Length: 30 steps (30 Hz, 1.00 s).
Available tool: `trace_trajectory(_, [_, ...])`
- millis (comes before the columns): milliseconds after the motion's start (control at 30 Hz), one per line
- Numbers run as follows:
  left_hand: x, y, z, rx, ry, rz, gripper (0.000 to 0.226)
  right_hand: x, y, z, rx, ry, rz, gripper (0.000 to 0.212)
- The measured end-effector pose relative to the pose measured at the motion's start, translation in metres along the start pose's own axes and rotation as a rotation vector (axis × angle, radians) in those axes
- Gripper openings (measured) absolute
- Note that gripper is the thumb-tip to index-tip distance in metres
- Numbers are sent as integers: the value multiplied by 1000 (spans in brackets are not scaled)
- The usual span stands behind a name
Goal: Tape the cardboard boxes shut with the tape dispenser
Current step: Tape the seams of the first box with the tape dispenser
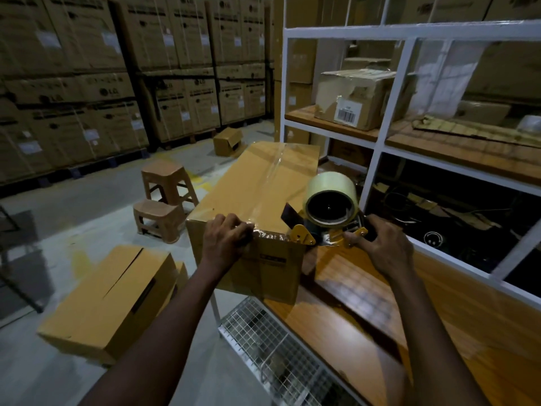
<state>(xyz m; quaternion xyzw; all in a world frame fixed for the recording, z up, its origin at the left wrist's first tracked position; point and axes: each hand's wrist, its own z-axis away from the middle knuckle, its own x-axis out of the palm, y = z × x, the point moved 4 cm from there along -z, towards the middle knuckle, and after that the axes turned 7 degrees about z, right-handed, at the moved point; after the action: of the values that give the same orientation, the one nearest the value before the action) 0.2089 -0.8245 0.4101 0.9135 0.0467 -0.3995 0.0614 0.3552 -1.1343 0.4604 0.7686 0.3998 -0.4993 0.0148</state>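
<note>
Head view: warehouse bay, orange wooden bench by white metal shelving.
Brown cardboard box at bench's far-left edge; left hand presses clear tape on its near top edge; right hand grasps yellow tape dispenser at box's near-right corner.

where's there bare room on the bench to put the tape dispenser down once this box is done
The bare wooden bench top, between the box and the white shelf frame, is open beneath the right hand holding the tape dispenser. The box top is free beyond the left hand. The shelf bays look crowded.
</note>
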Motion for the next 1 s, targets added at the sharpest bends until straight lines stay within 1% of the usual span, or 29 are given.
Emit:
trace_trajectory(100, [0,4,5,-70,-23,11,36,-4,12,3,-15,-24,-41,48])
trace_trajectory(167, [-1,15,4,-81,-30,4,41,-2,11,0,-30,-35,-38,50])
trace_trajectory(300, [8,52,-12,36,-92,16,53,2,15,-3,-45,-57,-21,58])
trace_trajectory(400, [16,65,-16,28,-99,36,51,4,17,-3,-44,-66,-33,62])
trace_trajectory(533, [18,63,-11,-13,-70,28,44,7,21,5,24,-54,-115,67])
trace_trajectory(700, [18,64,-10,-20,-43,22,45,10,48,24,84,-27,-193,60])
trace_trajectory(900, [22,63,-9,-19,-5,20,42,-7,101,47,135,-26,-134,66])
trace_trajectory(1000, [22,64,-10,-32,9,27,43,-8,110,53,145,-38,-121,67])
